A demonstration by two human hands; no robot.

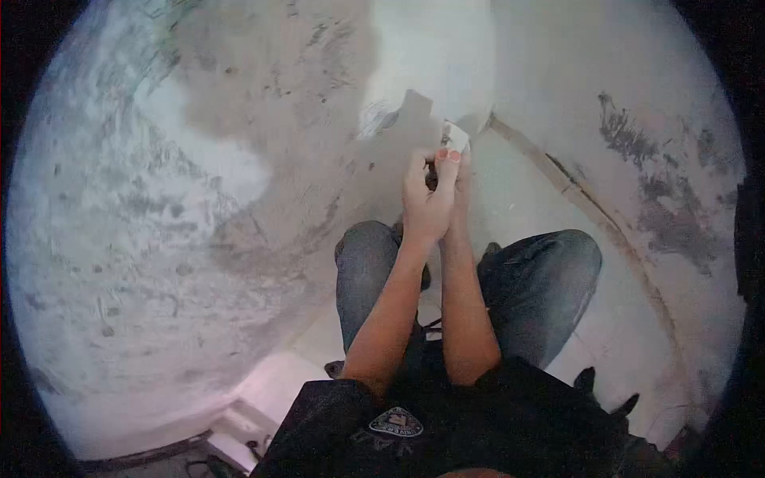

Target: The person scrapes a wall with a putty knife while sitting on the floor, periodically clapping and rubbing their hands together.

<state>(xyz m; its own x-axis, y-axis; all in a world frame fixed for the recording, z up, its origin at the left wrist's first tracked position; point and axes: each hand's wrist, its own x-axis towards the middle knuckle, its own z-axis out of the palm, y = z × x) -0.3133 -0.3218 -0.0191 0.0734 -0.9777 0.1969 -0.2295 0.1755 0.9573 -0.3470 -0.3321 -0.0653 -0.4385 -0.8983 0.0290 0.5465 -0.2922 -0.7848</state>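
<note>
At one o'clock we are pinching a small whitish flat piece (455, 137) in our left hand (429, 205) and partly hidden right hand (461, 190); a slackening pinch could be letting it fall.

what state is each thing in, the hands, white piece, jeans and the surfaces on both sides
Left hand: curled, at the white piece
Right hand: partly hidden behind the left
White piece: held, dark-marked
Jeans: bent at the knees
Left surface: patchy grey and white
Right surface: dark-stained
</note>
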